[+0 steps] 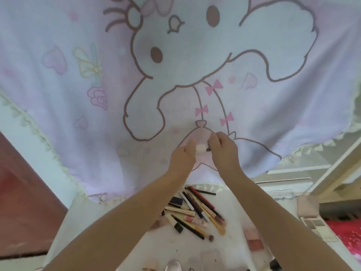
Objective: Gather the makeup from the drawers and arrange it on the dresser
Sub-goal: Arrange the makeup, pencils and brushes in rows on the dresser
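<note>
Both my hands are raised in front of a pink cartoon cloth. My left hand (184,153) and my right hand (222,146) together hold a small white makeup item (201,148) with a dark ridged end between their fingertips. Below my arms, on the white dresser top (187,249), lies a heap of makeup pencils, brushes and tubes (195,210). A blush compact (254,239) lies to the right of the heap. An eyeshadow palette (317,224) sits at the dresser's right edge.
The pink cloth with a cartoon animal (175,65) hangs over the back of the dresser. A reddish-brown surface (23,202) is at the left. White furniture rails (293,173) and a red patterned fabric (343,235) are at the right. More small items lie at the bottom edge.
</note>
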### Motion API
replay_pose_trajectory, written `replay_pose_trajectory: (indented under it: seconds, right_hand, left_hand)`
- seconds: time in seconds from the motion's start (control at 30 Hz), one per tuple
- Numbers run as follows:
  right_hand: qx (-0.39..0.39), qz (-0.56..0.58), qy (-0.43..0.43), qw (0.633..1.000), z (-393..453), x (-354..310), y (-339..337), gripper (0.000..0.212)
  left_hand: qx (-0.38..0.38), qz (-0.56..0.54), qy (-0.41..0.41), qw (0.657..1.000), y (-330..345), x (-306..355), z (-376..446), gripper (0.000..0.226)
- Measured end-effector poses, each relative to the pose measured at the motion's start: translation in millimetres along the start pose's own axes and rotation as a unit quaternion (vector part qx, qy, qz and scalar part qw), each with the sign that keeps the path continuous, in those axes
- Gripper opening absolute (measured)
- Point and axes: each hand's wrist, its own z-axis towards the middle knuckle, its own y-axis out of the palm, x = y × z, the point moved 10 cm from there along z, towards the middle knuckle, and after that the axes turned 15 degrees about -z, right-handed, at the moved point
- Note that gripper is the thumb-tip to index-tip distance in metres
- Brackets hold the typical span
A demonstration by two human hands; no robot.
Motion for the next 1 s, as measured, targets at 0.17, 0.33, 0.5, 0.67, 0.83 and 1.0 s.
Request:
replay_pose_trajectory:
  seconds: [0.17, 0.33, 0.5, 0.67, 0.83, 1.0]
  right_hand:
    - [0.041, -0.017, -0.099, 0.994, 0.2, -36.4, -19.3, 0.017]
    - [0.034, -0.069, -0.249, 0.965, -12.5, -59.3, -15.7, 0.048]
    - [-0.191, -0.034, -0.076, 0.978, 4.1, -22.7, 16.7, 0.040]
    - [-0.261, 0.078, -0.096, 0.957, 2.4, -38.6, 16.0, 0.026]
    - [-0.317, 0.083, -0.130, 0.936, 8.1, -44.8, 10.7, 0.025]
    - [-0.241, -0.067, -0.181, 0.951, 13.6, -50.0, 1.9, 0.025]
  left_hand:
    - [-0.009, -0.073, -0.094, 0.993, -2.7, 9.7, -8.0, 0.045]
    - [-0.067, -0.095, -0.171, 0.978, -2.4, -3.4, -27.3, 0.048]
    - [-0.089, -0.032, -0.108, 0.990, -18.7, 16.3, -22.9, 0.041]
    - [-0.091, 0.024, -0.086, 0.992, -26.9, 27.9, -18.3, 0.040]
    - [-0.085, -0.004, -0.062, 0.994, -29.2, 42.8, -9.5, 0.044]
    - [-0.103, 0.046, -0.038, 0.993, -25.5, 42.8, -3.8, 0.045]
